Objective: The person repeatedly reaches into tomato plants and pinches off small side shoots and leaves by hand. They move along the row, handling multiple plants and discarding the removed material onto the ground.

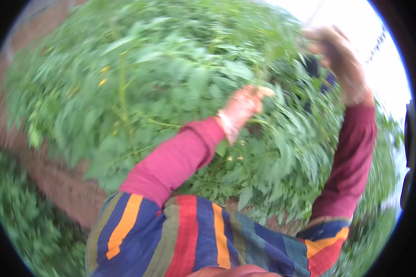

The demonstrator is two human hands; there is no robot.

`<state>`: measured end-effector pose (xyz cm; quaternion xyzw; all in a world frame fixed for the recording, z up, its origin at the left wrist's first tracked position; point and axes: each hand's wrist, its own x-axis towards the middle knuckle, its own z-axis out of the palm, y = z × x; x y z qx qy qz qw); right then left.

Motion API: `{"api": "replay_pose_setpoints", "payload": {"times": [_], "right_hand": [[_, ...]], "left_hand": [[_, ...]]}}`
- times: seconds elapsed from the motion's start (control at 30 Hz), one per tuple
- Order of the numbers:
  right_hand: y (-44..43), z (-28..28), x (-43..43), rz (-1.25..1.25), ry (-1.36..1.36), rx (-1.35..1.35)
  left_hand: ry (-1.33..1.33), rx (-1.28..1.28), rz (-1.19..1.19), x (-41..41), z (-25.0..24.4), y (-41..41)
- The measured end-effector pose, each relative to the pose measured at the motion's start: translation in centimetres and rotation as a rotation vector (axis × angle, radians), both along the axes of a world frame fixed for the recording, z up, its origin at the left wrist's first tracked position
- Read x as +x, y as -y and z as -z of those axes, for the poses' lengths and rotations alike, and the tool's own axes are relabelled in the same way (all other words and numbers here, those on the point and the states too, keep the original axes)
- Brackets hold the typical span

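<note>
Leafy green plants with small yellow flowers fill the view before me. My left hand, in a thin clear glove, is closed around a green plant stem near the middle. Higher up at the right, my right hand is raised beside the upper foliage; it is blurred, its fingers bent, and whether they hold anything cannot be told. A thick pale green stem stands among the leaves to the left of my hands.
A strip of bare brown soil runs along the left, with more low green plants beyond it. Something dark blue shows behind the leaves near my right hand; what it is cannot be told.
</note>
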<state>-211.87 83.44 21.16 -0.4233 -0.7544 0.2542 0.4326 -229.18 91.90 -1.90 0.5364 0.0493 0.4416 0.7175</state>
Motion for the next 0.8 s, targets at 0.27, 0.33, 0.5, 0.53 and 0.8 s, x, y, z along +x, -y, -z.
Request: {"api": "replay_pose_setpoints", "payload": {"times": [0.27,0.33,0.5,0.53,0.8], "right_hand": [[5.1,12.4,-5.4,-0.059,-0.294,0.366],[2.9,15.1,-7.9,-0.76,-0.075,0.215],[-0.1,20.6,-17.6,-1.26,-0.157,-0.118],[-0.6,22.1,-20.4,-1.171,-0.34,-0.206],[-1.2,24.4,-45.1,-0.851,-0.148,-0.23]], "left_hand": [[-0.409,0.259,-0.376,-2.2,4.8,0.8],[-0.533,0.376,-0.505,-5.3,6.3,0.6],[-0.245,0.605,-0.459,-20.4,8.3,6.4],[-0.299,0.606,-0.532,-24.1,9.6,7.3],[-0.432,0.317,-0.612,-47.9,13.5,11.9]]}}
